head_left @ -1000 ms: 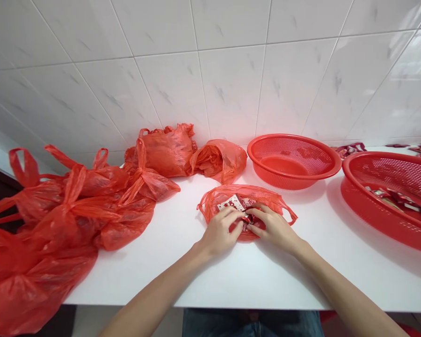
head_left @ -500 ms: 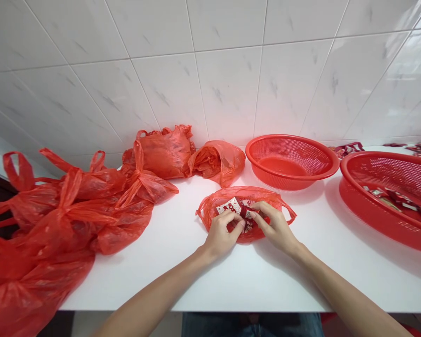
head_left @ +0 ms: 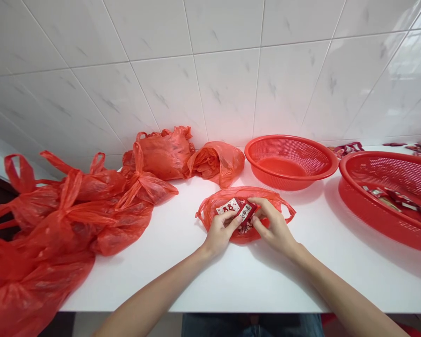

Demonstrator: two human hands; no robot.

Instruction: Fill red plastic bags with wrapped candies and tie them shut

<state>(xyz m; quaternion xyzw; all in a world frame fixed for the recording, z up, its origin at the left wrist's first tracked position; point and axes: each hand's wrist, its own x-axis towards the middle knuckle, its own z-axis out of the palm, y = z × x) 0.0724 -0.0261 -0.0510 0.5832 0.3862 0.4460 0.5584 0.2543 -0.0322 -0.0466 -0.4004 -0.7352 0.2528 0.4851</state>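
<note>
An open red plastic bag [head_left: 205, 208] lies on the white table in front of me, its mouth facing up. Inside it is a white packet with red characters [head_left: 227, 206], and other printed packets partly show. Over the bag's mouth, a dark red packet with a white label [head_left: 245, 212] is tilted between my hands. My left hand [head_left: 219, 233] has its thumb on the packet's left side. My right hand [head_left: 274, 228] pinches its right edge with fingers and thumb. The fingers cover part of the bag's contents.
Several tied red bags [head_left: 59, 210] are heaped on the left. Against the tiled wall stand a bulging red bag [head_left: 161, 152] and a crumpled one [head_left: 228, 161]. A red plastic basket [head_left: 291, 173] and a larger basket [head_left: 375, 220] holding packets stand to the right.
The dark red packet has turned so its white label faces up more plainly. My right fingers have shifted slightly to its upper edge. The bag stays in place.
</note>
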